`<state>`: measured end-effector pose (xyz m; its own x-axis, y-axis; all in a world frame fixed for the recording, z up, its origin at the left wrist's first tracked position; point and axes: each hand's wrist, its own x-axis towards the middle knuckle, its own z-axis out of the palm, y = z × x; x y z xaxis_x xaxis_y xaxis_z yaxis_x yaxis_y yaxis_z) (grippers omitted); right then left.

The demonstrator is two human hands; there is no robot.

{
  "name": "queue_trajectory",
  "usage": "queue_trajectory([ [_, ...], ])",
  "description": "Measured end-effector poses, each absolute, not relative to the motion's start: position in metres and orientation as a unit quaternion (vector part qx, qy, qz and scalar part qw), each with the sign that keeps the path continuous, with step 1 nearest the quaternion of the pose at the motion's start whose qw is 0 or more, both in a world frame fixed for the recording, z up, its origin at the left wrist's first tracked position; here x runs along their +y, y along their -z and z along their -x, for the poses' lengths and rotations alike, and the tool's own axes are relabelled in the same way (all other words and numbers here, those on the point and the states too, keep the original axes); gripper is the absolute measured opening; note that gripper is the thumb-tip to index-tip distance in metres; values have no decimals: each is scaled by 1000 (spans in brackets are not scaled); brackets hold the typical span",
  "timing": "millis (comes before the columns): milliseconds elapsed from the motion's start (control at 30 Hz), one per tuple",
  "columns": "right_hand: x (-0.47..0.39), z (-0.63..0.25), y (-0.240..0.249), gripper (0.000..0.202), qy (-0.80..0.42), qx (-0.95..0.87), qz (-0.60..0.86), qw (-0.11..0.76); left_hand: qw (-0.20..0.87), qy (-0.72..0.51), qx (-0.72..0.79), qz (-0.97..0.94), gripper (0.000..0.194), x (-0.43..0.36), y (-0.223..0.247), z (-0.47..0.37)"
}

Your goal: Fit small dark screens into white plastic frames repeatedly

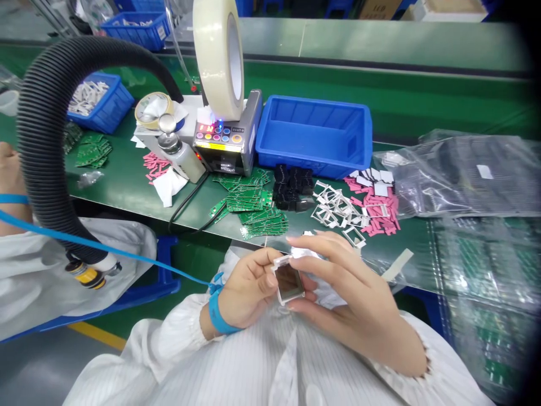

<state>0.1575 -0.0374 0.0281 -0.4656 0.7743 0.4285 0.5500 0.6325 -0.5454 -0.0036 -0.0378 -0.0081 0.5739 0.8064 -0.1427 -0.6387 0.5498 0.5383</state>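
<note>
Between my two hands, above my lap, is a small white plastic frame with a dark display screen (pixel 289 283) in it. My left hand (pixel 252 285), with a blue wrist strap (pixel 220 312), grips the frame's left side between thumb and fingers. Around its top and right side curl the fingers of my right hand (pixel 344 282), touching the edges. Just past my hands, on the bench, lie green circuit boards (pixel 253 203), black parts (pixel 291 186), loose white frames (pixel 336 207) and pink strips (pixel 382 211).
A tape dispenser (pixel 226 144) with a big tape roll (pixel 217 56) stands beside a blue bin (pixel 313 135). A black hose (pixel 42 113) arches at left, near a co-worker's arm (pixel 10 180). Plastic bags (pixel 469 175) and trays of boards (pixel 486 270) lie at right.
</note>
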Motion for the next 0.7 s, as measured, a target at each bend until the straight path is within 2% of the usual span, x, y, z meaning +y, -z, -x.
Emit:
queue_trajectory([
  [433,-34,-156,-36,29,-126,-863,393,291,866,-409,225,-181,31,-36,10,4],
  [700,-34,-151,-34,23,-138,-843,414,314,858,-408,239,-201,34,-34,10,4],
])
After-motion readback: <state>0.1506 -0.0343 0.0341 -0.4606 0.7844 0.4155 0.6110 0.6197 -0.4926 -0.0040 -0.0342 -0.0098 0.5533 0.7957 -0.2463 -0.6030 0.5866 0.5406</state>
